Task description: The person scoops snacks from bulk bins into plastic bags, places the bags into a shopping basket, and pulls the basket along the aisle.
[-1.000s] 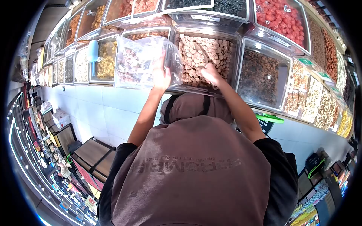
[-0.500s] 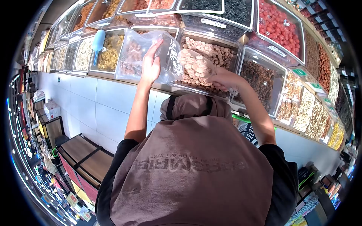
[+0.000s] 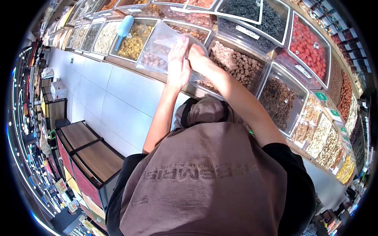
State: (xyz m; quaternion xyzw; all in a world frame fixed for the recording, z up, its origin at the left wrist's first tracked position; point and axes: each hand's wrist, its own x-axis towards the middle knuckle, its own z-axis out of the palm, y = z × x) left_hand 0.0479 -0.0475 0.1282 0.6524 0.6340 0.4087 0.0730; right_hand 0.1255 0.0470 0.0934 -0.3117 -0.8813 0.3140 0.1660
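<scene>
My left hand (image 3: 178, 65) holds the mouth of a clear plastic bag (image 3: 154, 46), its fingers straight and pressed together along the bag. My right hand (image 3: 198, 58) is closed right beside it, at the bag's opening. The clear scoop it holds is mostly hidden behind the hands and the plastic. To the right lies an open bin of pinkish-brown dried fruit pieces (image 3: 235, 63), with my right forearm across its near left corner. Under the bag is another bin of brown pieces, blurred by the plastic.
A blue scoop (image 3: 125, 26) rests on a bin of yellow dried fruit (image 3: 136, 41). Lidded bins of black pieces (image 3: 252, 15), red fruit (image 3: 309, 47) and dark brown bits (image 3: 277, 100) surround the spot. A wooden-topped stand (image 3: 88, 151) is at lower left.
My right hand has moved left and up from the dried fruit bin to the bag's mouth, with the filled scoop. My left hand still holds the bag. The view has shifted slightly.
</scene>
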